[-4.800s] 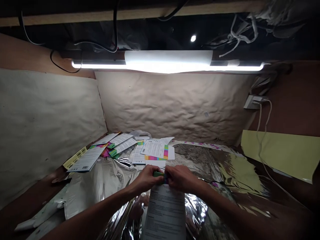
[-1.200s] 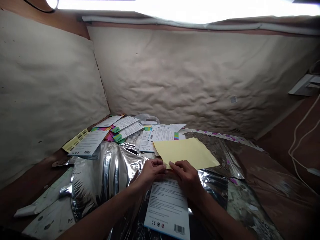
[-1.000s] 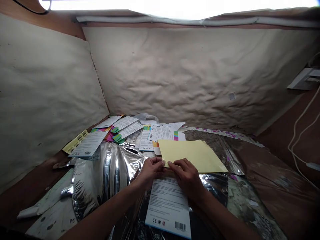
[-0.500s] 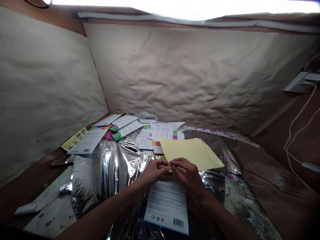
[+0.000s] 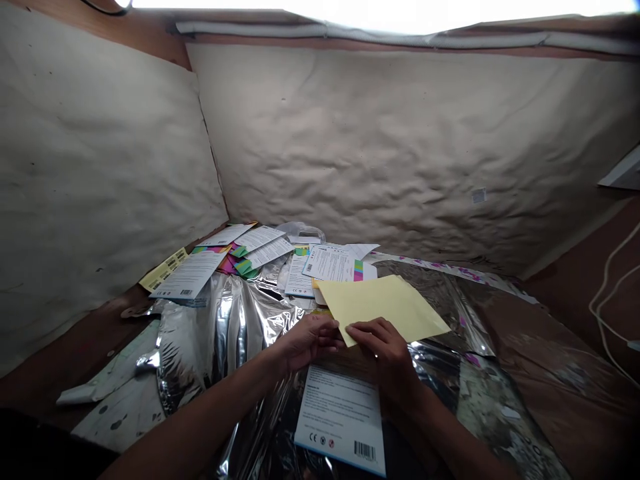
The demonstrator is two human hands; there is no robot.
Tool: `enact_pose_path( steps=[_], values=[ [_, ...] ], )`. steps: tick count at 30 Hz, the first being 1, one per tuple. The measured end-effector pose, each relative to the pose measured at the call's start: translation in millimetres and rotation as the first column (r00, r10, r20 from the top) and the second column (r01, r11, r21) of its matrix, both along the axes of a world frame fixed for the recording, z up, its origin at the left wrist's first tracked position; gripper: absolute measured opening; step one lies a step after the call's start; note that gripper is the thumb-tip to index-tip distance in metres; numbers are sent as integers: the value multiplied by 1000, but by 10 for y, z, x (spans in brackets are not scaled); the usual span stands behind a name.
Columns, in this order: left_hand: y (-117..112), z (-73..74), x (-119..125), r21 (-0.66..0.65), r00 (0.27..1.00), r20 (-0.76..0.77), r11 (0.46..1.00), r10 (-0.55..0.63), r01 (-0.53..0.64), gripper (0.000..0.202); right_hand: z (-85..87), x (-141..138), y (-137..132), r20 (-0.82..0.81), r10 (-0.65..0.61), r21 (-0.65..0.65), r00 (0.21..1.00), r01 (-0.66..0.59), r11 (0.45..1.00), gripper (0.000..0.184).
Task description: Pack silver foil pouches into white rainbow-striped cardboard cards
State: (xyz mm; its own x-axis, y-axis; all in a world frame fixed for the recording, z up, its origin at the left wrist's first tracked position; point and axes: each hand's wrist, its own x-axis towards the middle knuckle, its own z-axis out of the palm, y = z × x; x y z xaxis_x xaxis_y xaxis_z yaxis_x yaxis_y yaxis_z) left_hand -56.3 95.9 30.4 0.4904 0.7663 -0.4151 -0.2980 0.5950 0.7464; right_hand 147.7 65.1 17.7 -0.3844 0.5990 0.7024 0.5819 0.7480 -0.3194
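Note:
A plain yellow sheet of paper (image 5: 387, 307) is tilted up in front of me, its near left corner between my hands. My left hand (image 5: 311, 340) pinches the sheet's left edge close to that corner, the other fingers curled below. On the corner itself, my right hand (image 5: 384, 343) grips the paper with its fingertips on top and the thumb out of sight beneath. Below both hands lies a white printed card (image 5: 340, 420) with blue edges, small text, symbols and a barcode; its upper end is in the shade of my hands.
Similar printed cards (image 5: 190, 273) are piled at the back left, near a yellow label sheet (image 5: 164, 270) with barcodes. More cards (image 5: 330, 263) lie behind the yellow paper. Wrinkled silver film (image 5: 230, 320) covers much of the surface. A white cable (image 5: 600, 313) hangs at the right.
The near left corner of the yellow sheet, earlier bent between my fingers, now lies flatter. My right fingers have shifted onto it. The view has turned slightly left.

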Motion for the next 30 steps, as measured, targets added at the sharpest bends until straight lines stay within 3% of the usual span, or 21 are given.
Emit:
enact_pose_path(
  steps=[4,6,11,14,17,20,22,24,25,27,30],
  values=[
    [12,6,-48,-28,999,-1,999,-36,36,18,-1,67,12,-82,108,-20,991,-110,994,41],
    [15,3,-64,-8,998,2,998,-66,66,19,4,85,12,-105,77,5,991,-77,997,39],
    [-9,8,-36,162,999,-9,985,-52,52,24,-50,56,-16,-111,-110,11,988,112,994,33],
    [-37,30,-9,284,998,-56,958,-14,29,24,-94,19,-35,-113,-84,-39,990,80,996,37],
    [-54,60,-6,372,993,-118,927,-3,47,25,-18,13,-46,-132,-32,-53,991,25,998,37],
    [-55,75,-12,356,991,-130,932,-18,63,25,181,56,-41,-90,110,-228,990,-128,965,37],
    [-60,72,-9,366,989,-147,927,-23,76,25,307,89,-30,-115,158,-434,981,-192,880,30],
    [-78,64,6,403,986,-162,910,-37,100,26,383,101,-24,-186,77,-568,979,-171,805,21],
    [-93,62,17,415,987,-151,903,-53,112,27,400,97,-25,-214,21,-592,977,-147,793,18],
    [-127,63,45,420,992,-77,900,-96,120,30,405,75,-40,-231,-26,-573,973,-114,812,14],
    [-175,84,87,392,987,86,916,-135,91,38,386,33,-77,-199,5,-463,980,-98,881,19]
  ],
)
